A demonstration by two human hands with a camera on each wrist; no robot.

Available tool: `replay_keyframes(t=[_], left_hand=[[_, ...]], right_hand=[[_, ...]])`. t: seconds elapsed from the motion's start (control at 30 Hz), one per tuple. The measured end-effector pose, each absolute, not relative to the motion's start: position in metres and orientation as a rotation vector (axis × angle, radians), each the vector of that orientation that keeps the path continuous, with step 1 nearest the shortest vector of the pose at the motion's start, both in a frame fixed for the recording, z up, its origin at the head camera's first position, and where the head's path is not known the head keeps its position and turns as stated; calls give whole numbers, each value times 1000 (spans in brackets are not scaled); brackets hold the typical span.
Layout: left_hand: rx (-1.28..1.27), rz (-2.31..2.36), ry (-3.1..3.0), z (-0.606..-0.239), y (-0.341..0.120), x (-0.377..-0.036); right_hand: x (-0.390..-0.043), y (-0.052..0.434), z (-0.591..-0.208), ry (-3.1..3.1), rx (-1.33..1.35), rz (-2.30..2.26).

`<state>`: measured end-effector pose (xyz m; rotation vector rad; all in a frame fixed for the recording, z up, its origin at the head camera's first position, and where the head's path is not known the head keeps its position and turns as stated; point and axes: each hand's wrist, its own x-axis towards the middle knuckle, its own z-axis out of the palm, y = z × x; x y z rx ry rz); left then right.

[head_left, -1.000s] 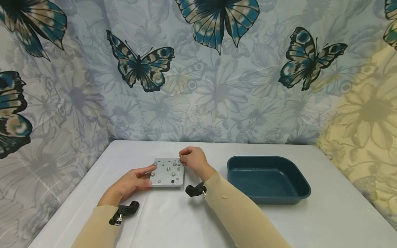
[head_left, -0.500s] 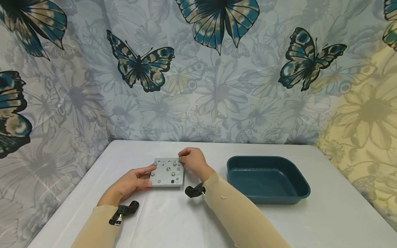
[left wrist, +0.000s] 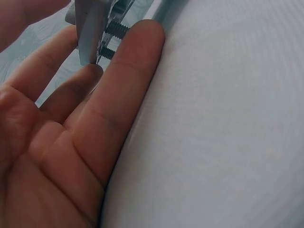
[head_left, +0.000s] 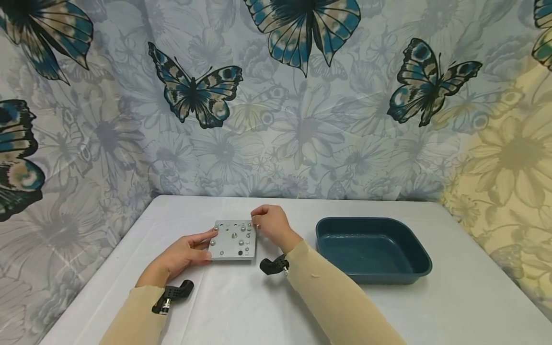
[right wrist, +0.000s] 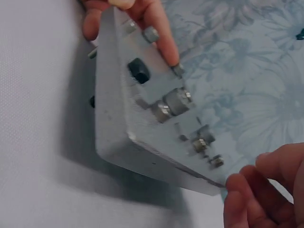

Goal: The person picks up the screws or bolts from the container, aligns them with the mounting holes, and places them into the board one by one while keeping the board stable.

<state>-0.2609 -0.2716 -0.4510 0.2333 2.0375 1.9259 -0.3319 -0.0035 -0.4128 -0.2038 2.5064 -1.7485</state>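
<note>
Both hands' fingers clamp the metal plate [head_left: 233, 239]: left [head_left: 183, 254] edge, right [head_left: 269, 223] corner.

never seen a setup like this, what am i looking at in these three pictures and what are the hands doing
A person works with bare hands; there is no machine. The wide picture comes from a camera on the head, the two close ones from cameras strapped to each wrist. On the white table lie a grey metal plate studded with bolts and holes, and a dark teal tray. The left hand grips the plate's left edge, thumb on top and fingers underneath. The right hand is at the plate's far right corner, fingertips pinched by a bolt there; whether they grip it is unclear.
</note>
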Motion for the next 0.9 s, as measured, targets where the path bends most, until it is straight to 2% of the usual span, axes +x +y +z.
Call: replay_keyframes(t=[0.3, 0.7, 0.9], left_hand=[[261, 1910, 2023, -453, -272, -266], [222, 1849, 2022, -453, -280, -267], [304, 1365, 2402, -416, -284, -248]], right_hand=[[-329, 24, -397, 2522, -109, -1844], [-313, 58, -384, 2678, -192, -1704], [-299, 72, -372, 2968, -250, -1264]])
